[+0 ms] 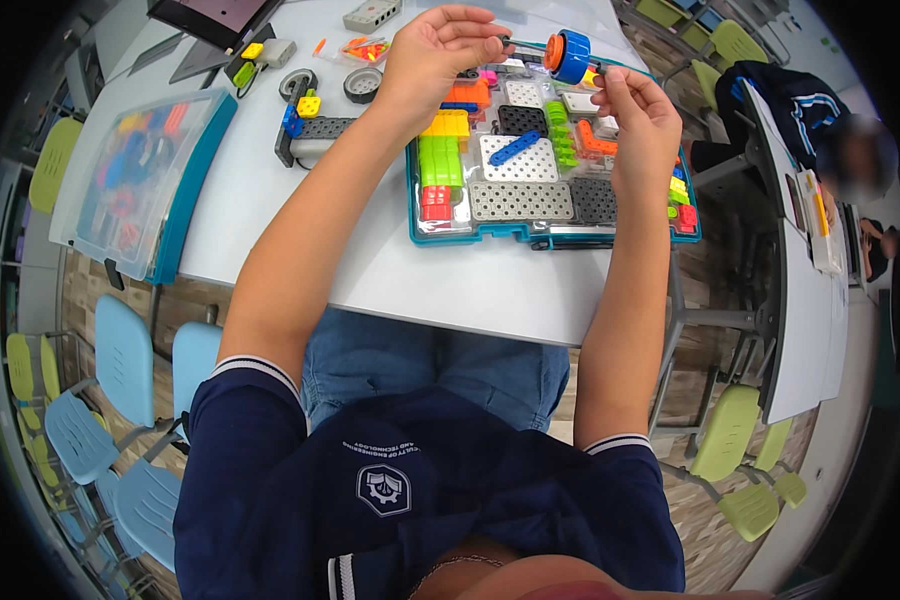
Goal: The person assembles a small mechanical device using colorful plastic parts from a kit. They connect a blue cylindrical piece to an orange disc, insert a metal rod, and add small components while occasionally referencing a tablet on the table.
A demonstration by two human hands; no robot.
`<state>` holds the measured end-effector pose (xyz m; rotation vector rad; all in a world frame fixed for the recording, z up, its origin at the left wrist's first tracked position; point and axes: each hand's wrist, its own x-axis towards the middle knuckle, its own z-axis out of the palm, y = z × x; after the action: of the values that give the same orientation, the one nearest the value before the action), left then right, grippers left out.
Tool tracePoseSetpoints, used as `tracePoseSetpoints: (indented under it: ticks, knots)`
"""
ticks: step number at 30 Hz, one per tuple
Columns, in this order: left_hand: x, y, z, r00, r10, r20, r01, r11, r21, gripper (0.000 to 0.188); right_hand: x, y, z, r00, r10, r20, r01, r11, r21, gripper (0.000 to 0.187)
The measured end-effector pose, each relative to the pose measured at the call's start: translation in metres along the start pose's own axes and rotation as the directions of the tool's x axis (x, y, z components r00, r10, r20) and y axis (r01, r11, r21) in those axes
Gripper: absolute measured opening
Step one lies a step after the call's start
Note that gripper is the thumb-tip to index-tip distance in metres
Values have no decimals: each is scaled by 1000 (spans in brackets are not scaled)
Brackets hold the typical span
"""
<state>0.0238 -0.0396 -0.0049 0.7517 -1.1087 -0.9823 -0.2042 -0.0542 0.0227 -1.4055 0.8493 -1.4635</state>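
Observation:
Above the far side of an open parts case (pixel 450 238), I hold a blue wheel with an orange hub (pixel 574 58) up between my two hands. A thin dark rod (pixel 526 45) runs out from the hub side. My left hand (pixel 440 60) pinches the rod's far end between thumb and fingers. Closed at the wheel's other side, my right hand (pixel 638 115) grips a short dark end there. In the case below lie plastic building parts: white perforated plates, a grey perforated plate (pixel 522 202), a blue beam (pixel 515 148) and green, yellow, red and orange pieces.
Left of the case sits a partly built grey frame (pixel 325 128) beside a loose wheel (pixel 362 84). A closed clear case (pixel 135 180) stands at the table's left edge. Farther back are a laptop (pixel 215 20) and a grey block (pixel 372 13). Another person sits at the right.

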Motion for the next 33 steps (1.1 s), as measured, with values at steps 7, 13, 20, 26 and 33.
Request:
tracePoseSetpoints:
  ticks: [7, 13, 20, 26, 33]
  knots:
    - [-2, 5, 2, 995, 95, -25, -91, 985, 148, 31, 0, 1, 1, 999, -48, 12, 48, 997, -55, 19]
    - [-4, 6, 6, 991, 134, 0, -131, 971, 199, 32, 0, 3, 2, 998, -50, 24, 51, 997, -66, 19]
    - [-8, 10, 10, 992, 124, 26, -127, 954, 270, 32, -1, 3, 1, 1000, -4, 7, 4, 999, -49, 19]
    - [-13, 16, 17, 996, 80, 30, -85, 958, 274, 31, 0, 4, 1, 999, 30, 14, -30, 999, -18, 20]
    - [-12, 20, 18, 988, 138, 61, -150, 954, 260, 33, 1, 9, -1, 999, 26, 19, -27, 999, 25, 20]
